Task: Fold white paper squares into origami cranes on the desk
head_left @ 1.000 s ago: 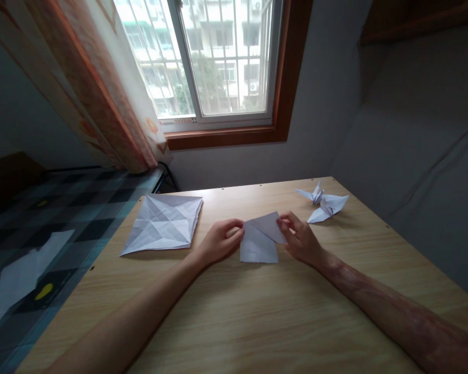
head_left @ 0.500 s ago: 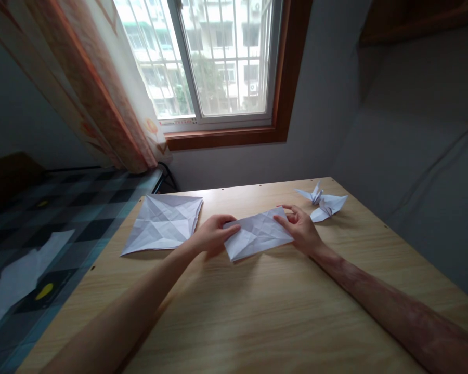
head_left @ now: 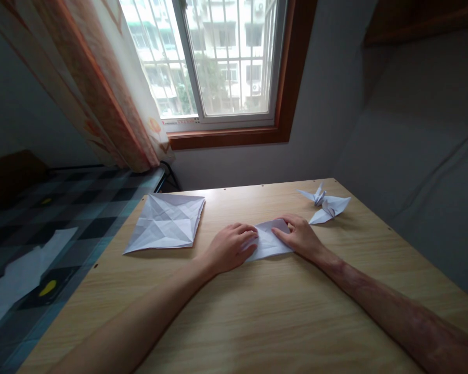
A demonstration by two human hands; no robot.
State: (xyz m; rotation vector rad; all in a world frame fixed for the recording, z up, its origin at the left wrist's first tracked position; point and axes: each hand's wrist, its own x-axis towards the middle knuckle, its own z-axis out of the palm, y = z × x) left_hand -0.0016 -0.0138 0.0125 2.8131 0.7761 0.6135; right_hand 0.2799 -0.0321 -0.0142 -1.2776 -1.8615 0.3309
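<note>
Head view: we judge paper-flattening in hand. Left hand (head_left: 231, 248) covers one end of paper (head_left: 268, 244), grip unclear; right hand (head_left: 298, 237) pinches other. Next move likely calls for firm creasing.

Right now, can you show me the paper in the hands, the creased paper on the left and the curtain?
Held paper (head_left: 265, 242): head view, on its uncovered middle.
Creased paper (head_left: 166, 224): head view, on its middle.
Curtain (head_left: 97, 85): head view, on an orange fold.

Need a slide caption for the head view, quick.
Both hands on folded paper, creased sheet to the left, paper cranes to the right.
</note>
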